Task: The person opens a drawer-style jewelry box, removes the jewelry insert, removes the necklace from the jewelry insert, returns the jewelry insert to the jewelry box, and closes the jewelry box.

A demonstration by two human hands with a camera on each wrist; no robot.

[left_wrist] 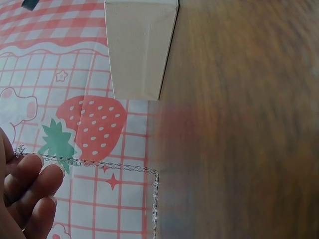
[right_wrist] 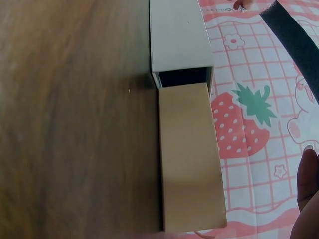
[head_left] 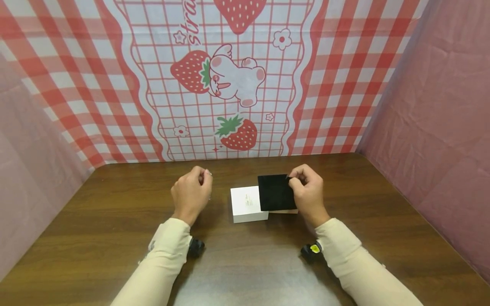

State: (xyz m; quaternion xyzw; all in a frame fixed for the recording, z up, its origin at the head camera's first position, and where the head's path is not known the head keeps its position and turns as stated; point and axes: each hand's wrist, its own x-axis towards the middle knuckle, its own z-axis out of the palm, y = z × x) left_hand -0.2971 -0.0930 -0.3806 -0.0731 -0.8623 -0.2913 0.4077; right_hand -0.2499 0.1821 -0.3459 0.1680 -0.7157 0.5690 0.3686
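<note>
My left hand (head_left: pixel 190 193) pinches a thin silver chain (left_wrist: pixel 102 164), which hangs down from its fingertips in the left wrist view. To its right on the table is a white box (head_left: pixel 245 202) with small gold lettering on top. A tan drawer (right_wrist: pixel 192 159) sticks out of the box's right side. Over that drawer, my right hand (head_left: pixel 311 193) pinches a flat black square pad (head_left: pixel 276 193) by its upper right corner. Edge-on, the pad shows as a dark strip in the right wrist view. In the head view the pad hides most of the drawer.
The brown wooden table (head_left: pixel 245 272) reaches to a red-and-white checked strawberry cloth (head_left: pixel 344 85) hung behind it. Pink cloth (head_left: pixel 444 106) hangs at the right side, and pale cloth at the left. A small dark camera (head_left: pixel 196 247) is strapped at the left wrist.
</note>
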